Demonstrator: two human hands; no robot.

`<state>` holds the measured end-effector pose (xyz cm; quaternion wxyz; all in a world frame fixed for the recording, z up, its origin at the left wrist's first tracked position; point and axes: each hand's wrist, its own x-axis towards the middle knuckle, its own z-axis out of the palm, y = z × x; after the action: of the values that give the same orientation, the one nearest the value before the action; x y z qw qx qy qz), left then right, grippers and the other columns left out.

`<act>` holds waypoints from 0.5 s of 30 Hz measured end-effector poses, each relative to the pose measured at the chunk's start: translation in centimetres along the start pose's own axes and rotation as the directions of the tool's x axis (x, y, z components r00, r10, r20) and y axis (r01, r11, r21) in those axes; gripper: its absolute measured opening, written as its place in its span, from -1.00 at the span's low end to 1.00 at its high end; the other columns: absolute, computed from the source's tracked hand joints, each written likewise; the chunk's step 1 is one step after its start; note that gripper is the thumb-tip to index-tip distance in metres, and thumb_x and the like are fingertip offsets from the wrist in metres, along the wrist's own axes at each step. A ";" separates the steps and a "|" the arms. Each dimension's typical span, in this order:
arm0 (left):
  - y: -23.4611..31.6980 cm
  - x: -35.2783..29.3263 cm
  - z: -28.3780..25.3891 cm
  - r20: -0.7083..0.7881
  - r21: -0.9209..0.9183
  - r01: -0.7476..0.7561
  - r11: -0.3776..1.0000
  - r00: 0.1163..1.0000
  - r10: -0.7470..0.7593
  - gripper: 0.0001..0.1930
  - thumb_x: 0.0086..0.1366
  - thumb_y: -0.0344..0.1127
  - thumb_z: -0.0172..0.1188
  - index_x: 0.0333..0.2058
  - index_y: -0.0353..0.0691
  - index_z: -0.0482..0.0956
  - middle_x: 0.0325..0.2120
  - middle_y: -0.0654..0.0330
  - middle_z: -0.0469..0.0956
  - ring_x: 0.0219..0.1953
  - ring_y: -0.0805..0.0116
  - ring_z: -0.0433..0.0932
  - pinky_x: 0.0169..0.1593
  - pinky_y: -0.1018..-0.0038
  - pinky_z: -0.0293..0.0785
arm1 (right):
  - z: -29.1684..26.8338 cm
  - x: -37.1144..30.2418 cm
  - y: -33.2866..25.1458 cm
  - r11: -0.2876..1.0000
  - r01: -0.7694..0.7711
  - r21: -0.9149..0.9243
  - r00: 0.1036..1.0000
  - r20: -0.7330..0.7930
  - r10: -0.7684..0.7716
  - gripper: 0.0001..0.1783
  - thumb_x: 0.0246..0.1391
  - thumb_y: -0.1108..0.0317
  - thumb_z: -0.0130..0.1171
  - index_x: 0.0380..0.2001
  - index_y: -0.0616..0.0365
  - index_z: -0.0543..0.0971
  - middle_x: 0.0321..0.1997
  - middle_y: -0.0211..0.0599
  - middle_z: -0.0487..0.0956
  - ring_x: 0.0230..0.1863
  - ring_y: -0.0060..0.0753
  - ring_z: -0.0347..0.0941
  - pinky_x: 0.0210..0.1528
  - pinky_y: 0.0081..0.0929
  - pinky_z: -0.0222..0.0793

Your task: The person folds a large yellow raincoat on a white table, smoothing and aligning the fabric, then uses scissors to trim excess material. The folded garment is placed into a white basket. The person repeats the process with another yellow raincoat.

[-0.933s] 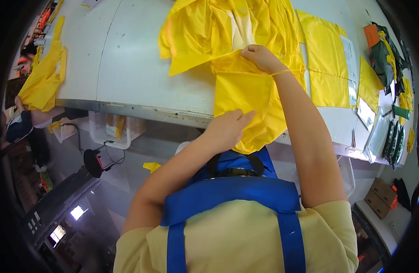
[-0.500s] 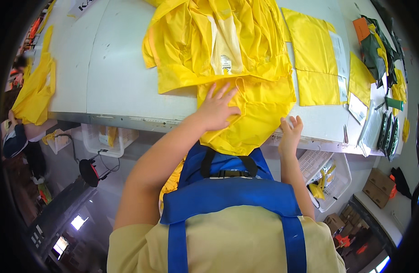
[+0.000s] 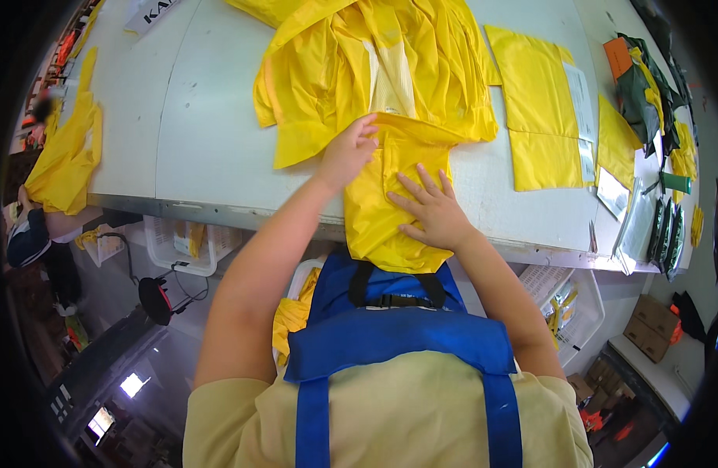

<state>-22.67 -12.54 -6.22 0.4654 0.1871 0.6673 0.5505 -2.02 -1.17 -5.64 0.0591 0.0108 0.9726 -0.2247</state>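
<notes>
A yellow rain jacket (image 3: 452, 78) lies bunched on the table, its pale mesh lining showing in the middle. Its lower flap, which looks like a hood (image 3: 370, 226), hangs over the table's front edge toward me. My left hand (image 3: 349, 154) is closed at the seam where the flap meets the body, its fingertips pinching the fabric edge. Flat on the right side of the flap rests my right hand (image 3: 430, 207), fingers spread. The flap's right side is folded inward beneath that hand.
A folded yellow pouch (image 3: 542, 117) lies to the right, with dark green packets (image 3: 667, 238) beyond it. White baskets (image 3: 199, 257) sit under the table. A person's yellow garment (image 3: 66, 164) hangs at the far left edge.
My right hand has come from beside the table edge onto the flap, whose right side is now folded in. My left hand has moved up from the flap to the seam.
</notes>
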 end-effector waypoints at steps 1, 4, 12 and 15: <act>-0.7 -0.5 0.3 -0.054 0.531 -0.204 0.822 0.960 0.274 -0.50 0.26 -0.26 0.05 0.19 -0.13 0.31 0.12 0.13 0.34 0.13 0.16 0.32 0.17 0.33 0.25 | 0.0 0.1 0.0 1.000 0.012 -0.005 1.000 0.000 -0.012 -0.37 -0.05 -0.03 0.15 0.16 -0.28 0.39 0.38 -0.29 0.15 0.44 -0.02 -0.15 0.38 0.15 -0.37; -2.2 -1.5 1.6 0.454 0.724 -0.657 0.211 0.684 0.572 -0.54 0.26 -0.09 0.06 0.14 0.01 0.40 0.14 0.14 0.34 0.17 0.08 0.28 0.23 0.15 0.15 | 0.2 -0.1 0.8 0.991 0.022 0.128 1.000 0.013 -0.024 -0.39 -0.02 0.10 0.16 0.17 -0.27 0.37 0.37 -0.31 0.17 0.43 -0.02 -0.11 0.38 0.10 -0.29; -4.4 -3.0 1.4 0.488 0.847 -0.524 0.088 0.833 0.260 -0.26 0.11 0.30 0.05 0.27 0.35 0.13 0.37 0.28 -0.11 0.40 0.08 -0.21 0.36 0.01 -0.37 | -2.8 -6.2 2.8 0.989 -0.001 -0.148 1.000 0.002 0.002 -0.33 -0.16 0.42 0.19 0.12 -0.23 0.41 0.34 -0.34 0.22 0.39 -0.11 0.01 0.33 -0.01 -0.04; -4.9 -2.8 1.3 0.474 0.853 -0.513 0.101 0.840 0.264 -0.28 0.12 0.28 0.07 0.26 0.39 0.14 0.37 0.29 -0.12 0.41 0.09 -0.24 0.36 0.01 -0.41 | -2.3 -3.1 1.8 0.950 0.292 -0.106 0.953 -0.048 -0.298 -0.40 -0.15 0.38 0.21 0.08 -0.14 0.45 0.18 -0.34 0.43 0.23 -0.09 0.27 0.22 -0.10 0.19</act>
<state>-18.87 -15.55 -9.44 0.1488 0.6560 0.7335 0.0977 0.93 1.46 -3.94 -0.0054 -0.1307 0.9745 -0.1825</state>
